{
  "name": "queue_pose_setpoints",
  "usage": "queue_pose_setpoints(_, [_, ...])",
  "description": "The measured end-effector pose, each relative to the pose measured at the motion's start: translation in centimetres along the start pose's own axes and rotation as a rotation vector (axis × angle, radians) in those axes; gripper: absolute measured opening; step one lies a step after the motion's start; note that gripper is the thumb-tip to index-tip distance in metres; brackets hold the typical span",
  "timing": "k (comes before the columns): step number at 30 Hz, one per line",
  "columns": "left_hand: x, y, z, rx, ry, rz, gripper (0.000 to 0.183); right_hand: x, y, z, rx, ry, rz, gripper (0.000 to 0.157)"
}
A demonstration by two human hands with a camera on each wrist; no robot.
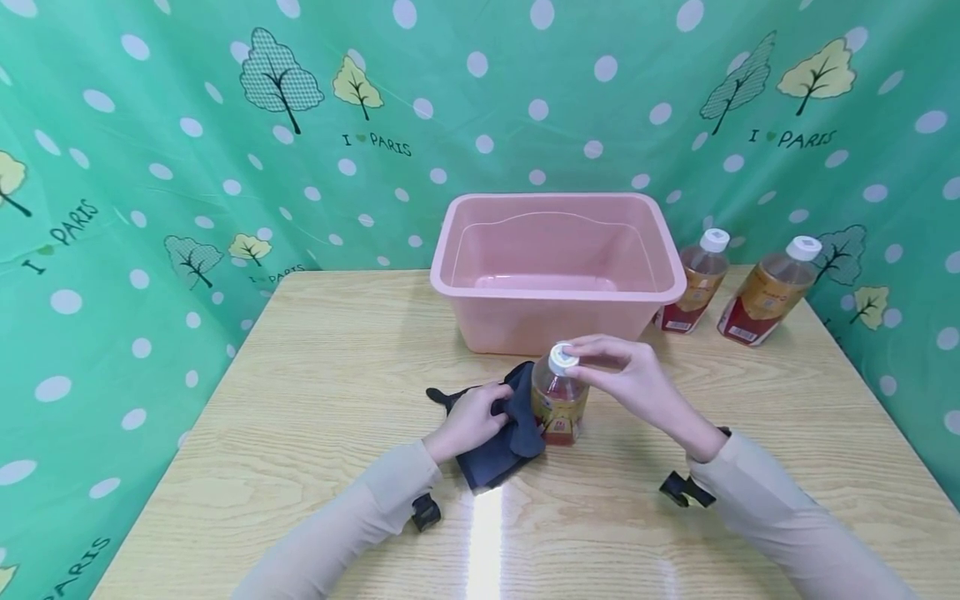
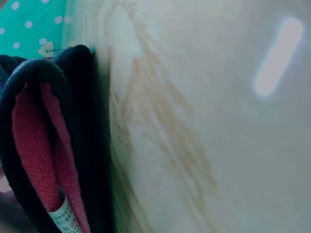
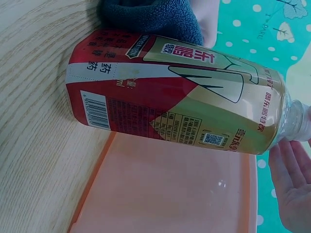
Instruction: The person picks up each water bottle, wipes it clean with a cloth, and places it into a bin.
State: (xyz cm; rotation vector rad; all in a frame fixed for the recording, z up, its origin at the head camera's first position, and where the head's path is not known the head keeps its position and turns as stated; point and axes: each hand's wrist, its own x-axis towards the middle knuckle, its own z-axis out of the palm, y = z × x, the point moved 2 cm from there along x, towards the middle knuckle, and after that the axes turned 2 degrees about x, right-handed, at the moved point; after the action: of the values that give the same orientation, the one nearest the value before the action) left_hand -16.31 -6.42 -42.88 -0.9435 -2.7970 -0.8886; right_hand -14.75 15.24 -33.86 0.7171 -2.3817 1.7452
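Note:
My left hand (image 1: pixel 474 419) grips a dark navy cloth item (image 1: pixel 491 462) with a short dark tab sticking out at its left. In the left wrist view, its open edge shows red fleecy lining (image 2: pixel 31 145) and a white printed label (image 2: pixel 65 218). Against the cloth's right side an upright drink bottle (image 1: pixel 558 408) stands on the table, its label gold and red. The thumb and fingers of my right hand (image 1: pixel 626 379) pinch its white cap (image 1: pixel 563 359). From the right wrist, the bottle's barcode (image 3: pixel 96 110) and part of the cloth (image 3: pixel 155 19) are visible.
A pink plastic tub (image 1: pixel 558 325) stands behind the bottle. To its right are two more bottles, one beside the tub (image 1: pixel 693 287) and one farther right (image 1: pixel 768 296). A green dotted curtain (image 1: pixel 480 100) hangs behind the wooden table (image 1: pixel 315 375).

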Motion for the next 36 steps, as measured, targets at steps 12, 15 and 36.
queue_pose_setpoints(12, [-0.2, -0.2, -0.4, -0.083, -0.035, -0.011, 0.022, 0.2, -0.1, -0.1, 0.001, -0.007, -0.052, 0.023])
queue_pose_setpoints(15, [-0.3, -0.2, -0.6, -0.112, -0.022, -0.008, 0.022, 0.2, -0.1, -0.1, 0.004, -0.008, -0.052, 0.023])
queue_pose_setpoints(36, [-0.1, 3.0, -4.8, -0.227, 0.205, 0.079, 0.024, 0.3, 0.1, 0.1, 0.014, -0.017, -0.085, 0.022])
